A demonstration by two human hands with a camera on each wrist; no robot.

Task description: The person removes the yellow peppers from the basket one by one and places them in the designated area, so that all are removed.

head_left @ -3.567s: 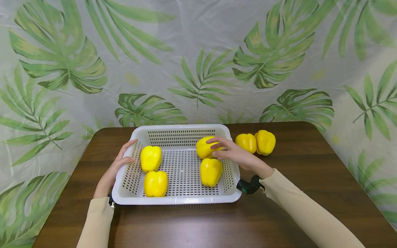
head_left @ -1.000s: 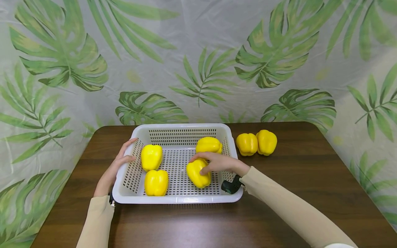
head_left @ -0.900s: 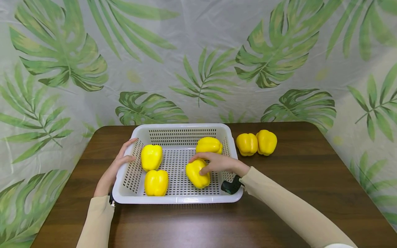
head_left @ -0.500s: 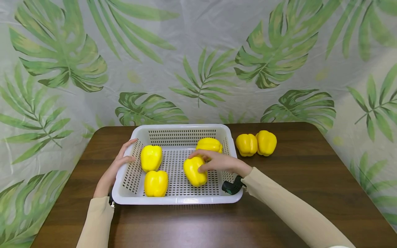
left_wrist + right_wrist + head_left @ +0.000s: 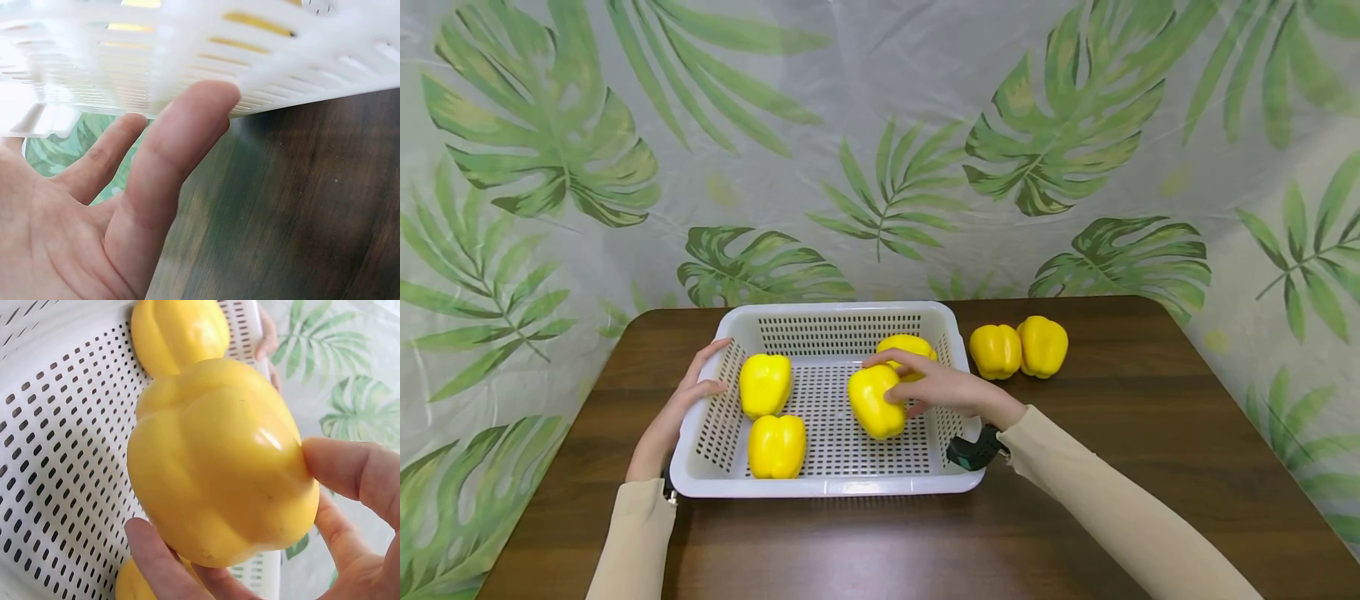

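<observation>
A white perforated basket (image 5: 842, 486) stands on the table. My right hand (image 5: 943, 390) pinches a yellow bell pepper (image 5: 877, 403) between thumb and fingers, over the right half of the basket's floor. That bell pepper (image 5: 219, 462) fills the middle of the right wrist view. Partly behind the hand lies another bell pepper (image 5: 906, 342). Along the basket's left side sit an upper bell pepper (image 5: 765, 385) and a lower bell pepper (image 5: 777, 447). My left hand (image 5: 683, 396) rests against the basket's left side, and its thumb (image 5: 181, 144) is extended along the slotted wall.
To the right of the basket, a bell pepper (image 5: 996, 352) and a second bell pepper (image 5: 1043, 347) stand side by side on the dark wooden table (image 5: 1112, 400). A leaf-patterned cloth (image 5: 887, 150) hangs behind the table's back edge.
My right hand has taken hold of the lower-right bell pepper and moved it left. In the last half second, hand and pepper have shifted slightly toward the back. My left hand has stayed in place.
</observation>
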